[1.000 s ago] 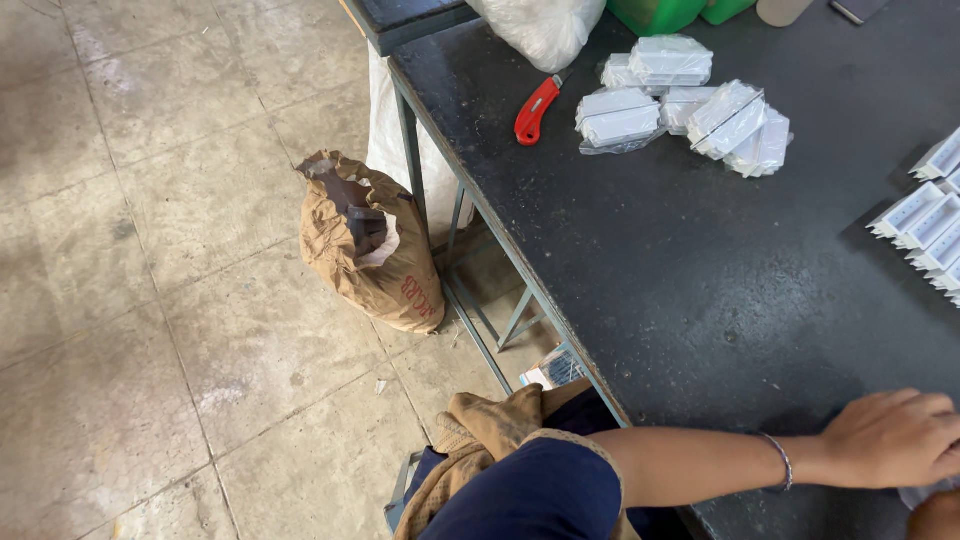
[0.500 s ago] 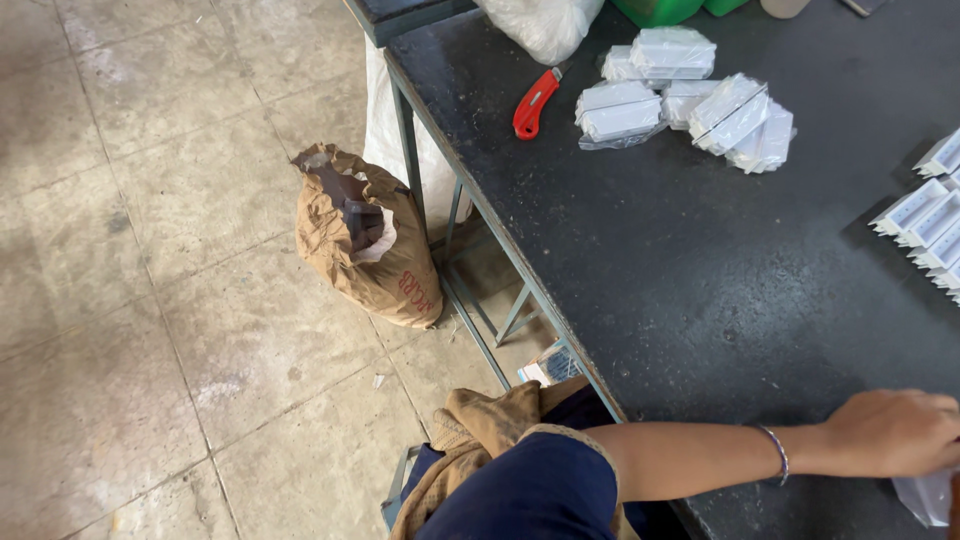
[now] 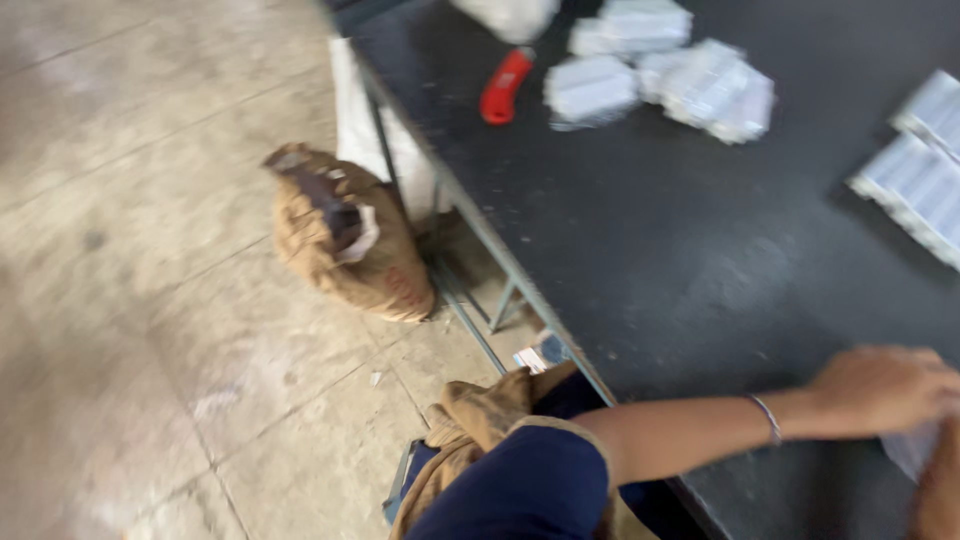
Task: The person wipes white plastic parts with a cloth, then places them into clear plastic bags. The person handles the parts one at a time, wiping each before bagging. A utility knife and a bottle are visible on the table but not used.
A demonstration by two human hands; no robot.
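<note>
At the lower right corner of the dark table (image 3: 700, 260), my left hand (image 3: 880, 388) reaches across with fingers curled loosely over a pale, whitish packet (image 3: 912, 445). The picture is blurred, so I cannot tell whether the fingers actually grip it or only rest on top. My right hand (image 3: 940, 495) shows as a sliver at the frame edge, touching the same packet; whether it is open or closed I cannot tell. A thin bracelet (image 3: 768, 420) circles my left wrist.

To handle this well, I judge I should press the packet flat against the table, steady it with both hands, and look down at them, since most of the view is floor.

Counting: one red utility knife (image 3: 505, 85) lies near the far edge. Beside it sits a heap of wrapped white packets (image 3: 665, 80), about five, though blur merges them. At the right edge lie two rows of similar packets (image 3: 915, 175). On the floor, one open brown sack (image 3: 345, 235) leans by the table leg.
</note>
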